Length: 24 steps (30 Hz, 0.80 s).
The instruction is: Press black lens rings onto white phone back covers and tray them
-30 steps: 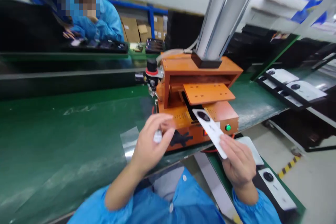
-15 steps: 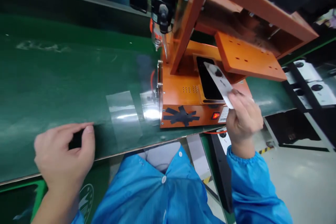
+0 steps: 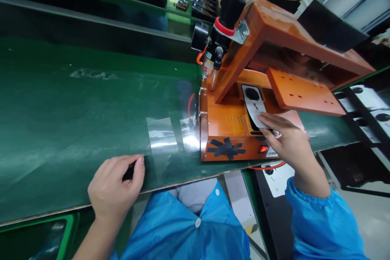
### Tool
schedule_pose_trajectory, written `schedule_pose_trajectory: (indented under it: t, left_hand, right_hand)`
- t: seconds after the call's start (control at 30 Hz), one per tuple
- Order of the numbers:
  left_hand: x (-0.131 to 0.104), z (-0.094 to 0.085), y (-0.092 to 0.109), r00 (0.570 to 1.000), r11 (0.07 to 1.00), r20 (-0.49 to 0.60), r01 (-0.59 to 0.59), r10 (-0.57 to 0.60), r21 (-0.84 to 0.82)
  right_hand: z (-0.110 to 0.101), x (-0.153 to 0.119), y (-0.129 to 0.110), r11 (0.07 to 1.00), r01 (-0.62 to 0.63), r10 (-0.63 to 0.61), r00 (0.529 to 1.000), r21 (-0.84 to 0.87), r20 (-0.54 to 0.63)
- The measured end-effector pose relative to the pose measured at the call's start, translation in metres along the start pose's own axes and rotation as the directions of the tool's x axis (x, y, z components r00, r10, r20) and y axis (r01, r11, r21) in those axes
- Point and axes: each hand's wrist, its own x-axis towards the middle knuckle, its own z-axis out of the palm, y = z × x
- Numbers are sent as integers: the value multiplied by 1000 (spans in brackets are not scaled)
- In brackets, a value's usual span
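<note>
My right hand grips the near end of a white phone back cover, which has a large black circle at its far end. The cover lies over the dark recess of a raised fixture plate on an orange press, slightly askew. Above and to the right hangs the press's orange upper plate, apart from the cover. My left hand rests at the bench's front edge, thumb and fingertips pinched together. Whatever may be between them cannot be made out.
A black air regulator with a gauge is mounted on the press's left side. Clear film strips lie on the green bench. More white covers sit in dark racks at right; another lies below the bench edge.
My right hand has lowered the tilted cover onto the fixture, closer to lined up with the recess. The camera view has shifted; my left hand keeps its pinch.
</note>
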Motion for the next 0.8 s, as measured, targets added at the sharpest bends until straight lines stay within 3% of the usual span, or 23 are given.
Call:
schedule_pose_trajectory:
  t: [0.1,0.17,0.23,0.33,0.43,0.5,0.57,0.63,0.7,0.73,0.77,0.8]
  left_hand:
    - [-2,-2,-2,1000,1000,3,-22,22,1]
    - [-3,-5,0,1000,1000,-3,-28,28,-3]
    - [-2,-5,9,998,999,-57,-23,21,-29]
    - [7,5,42,994,987,-106,16,-34,-162]
    - [19,32,87,994,933,86,90,-64,-349]
    - [26,55,112,972,887,228,159,-63,-433]
    - [31,75,130,946,844,315,228,-74,-485]
    - [34,88,142,928,806,358,289,-103,-516]
    - [34,93,149,917,780,368,341,-154,-525]
    - [34,93,152,912,772,368,364,-181,-522]
    - [34,93,153,907,767,369,380,-201,-517]
    - [33,93,154,905,765,370,388,-210,-514]
  right_hand:
    - [-5,1,-3,1000,13,-15,991,16,132]
    - [0,-1,-9,1000,-8,6,989,18,146]
    - [11,-5,-18,999,-46,46,995,0,83]
    - [31,-17,-36,994,-107,105,993,-32,-59]
    - [44,-48,-50,983,-177,154,947,-56,-282]
    - [49,-79,-50,971,-233,193,886,-44,-422]
    - [54,-112,-34,947,-318,295,798,48,-526]
    - [59,-139,-6,864,-452,488,641,223,-593]
    - [64,-156,25,669,-549,740,427,501,-520]
    - [67,-159,39,551,-552,834,348,625,-428]
    - [70,-160,51,449,-539,893,305,713,-331]
    - [73,-159,59,380,-519,920,296,766,-255]
